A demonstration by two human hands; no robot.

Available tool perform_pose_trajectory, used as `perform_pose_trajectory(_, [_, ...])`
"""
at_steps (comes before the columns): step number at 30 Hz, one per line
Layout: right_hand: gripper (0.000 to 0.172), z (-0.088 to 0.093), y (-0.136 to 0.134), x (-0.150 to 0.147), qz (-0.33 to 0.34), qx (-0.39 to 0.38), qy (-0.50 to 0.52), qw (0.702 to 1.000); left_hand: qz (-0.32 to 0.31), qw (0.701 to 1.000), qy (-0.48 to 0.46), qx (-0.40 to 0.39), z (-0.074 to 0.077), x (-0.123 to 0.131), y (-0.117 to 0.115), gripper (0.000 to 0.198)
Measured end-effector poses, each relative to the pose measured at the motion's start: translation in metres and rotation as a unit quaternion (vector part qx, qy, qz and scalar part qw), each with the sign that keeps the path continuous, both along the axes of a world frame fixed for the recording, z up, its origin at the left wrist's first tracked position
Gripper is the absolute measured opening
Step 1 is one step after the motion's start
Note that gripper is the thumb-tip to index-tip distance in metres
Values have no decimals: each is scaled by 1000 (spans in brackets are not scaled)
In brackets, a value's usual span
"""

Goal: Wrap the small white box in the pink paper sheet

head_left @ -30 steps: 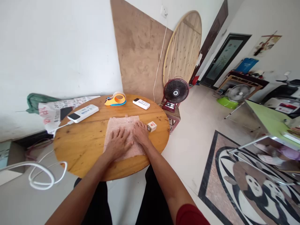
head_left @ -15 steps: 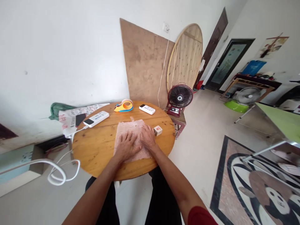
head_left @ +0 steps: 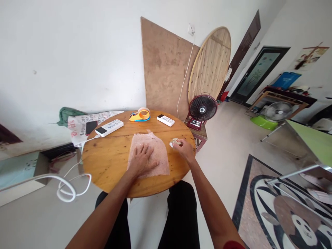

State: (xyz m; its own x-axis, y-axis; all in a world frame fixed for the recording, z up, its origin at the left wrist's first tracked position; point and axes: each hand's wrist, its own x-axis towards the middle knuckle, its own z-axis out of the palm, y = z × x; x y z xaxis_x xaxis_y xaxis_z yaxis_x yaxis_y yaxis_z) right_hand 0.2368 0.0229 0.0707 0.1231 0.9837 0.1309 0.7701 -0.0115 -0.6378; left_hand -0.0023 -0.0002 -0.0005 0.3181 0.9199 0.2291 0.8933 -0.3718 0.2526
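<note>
A sheet of pinkish bubble wrap (head_left: 158, 147) lies on the round wooden table (head_left: 103, 160). My left hand (head_left: 142, 159) presses flat on its middle, fingers spread. To the right of the sheet, my right hand (head_left: 185, 149) grips a small white box (head_left: 176, 141) between thumb and fingers. The box is tilted and partly hidden by the fingers. The upper right corner of the bubble wrap looks rounded or curled.
Toward the back of the table sit an orange tape dispenser (head_left: 140, 115) and two white devices, one at the middle (head_left: 166, 120) and a cabled one at left (head_left: 109, 128). A dark red fan (head_left: 202, 110) stands on a stool beyond the right edge.
My right hand has left the bubble wrap, moved right and taken hold of the small box. My left hand stays flat on the sheet. The view has shifted slightly.
</note>
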Motion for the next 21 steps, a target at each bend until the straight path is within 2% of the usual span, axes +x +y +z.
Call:
perform_pose_trajectory(1, [32,5,-3,-9,40,4,90,995,-2,1000,-4,-2,-1,0,0,76])
perform_pose_trajectory(3, [38,11,-8,-35,115,-26,231,966,-2,1000,-17,-6,-2,-1,1,78])
perform_pose_trajectory(5, [38,12,-10,-63,169,-62,272,946,0,999,-41,-8,-3,-2,3,84])
perform_pose_trajectory(7, [35,8,-8,-85,190,-61,231,952,-12,997,-78,-16,-2,-6,6,85])
perform_pose_trajectory(9, [31,2,-4,-99,175,-42,139,974,-35,991,-124,-37,-3,-13,10,83])
perform_pose_trajectory(12, [34,-6,0,-103,118,-9,-4,993,-30,973,-213,-78,-7,-23,14,89])
perform_pose_trajectory(15, [47,-13,1,-98,81,11,-97,992,-22,942,-325,-74,-12,-28,14,94])
perform_pose_trajectory(18, [67,-19,-1,-89,125,3,-110,986,-37,907,-417,-55,-14,-28,11,92])
perform_pose_trajectory(21, [69,-21,-1,-79,198,-23,-80,977,-18,885,-460,-66,-10,-24,7,90])
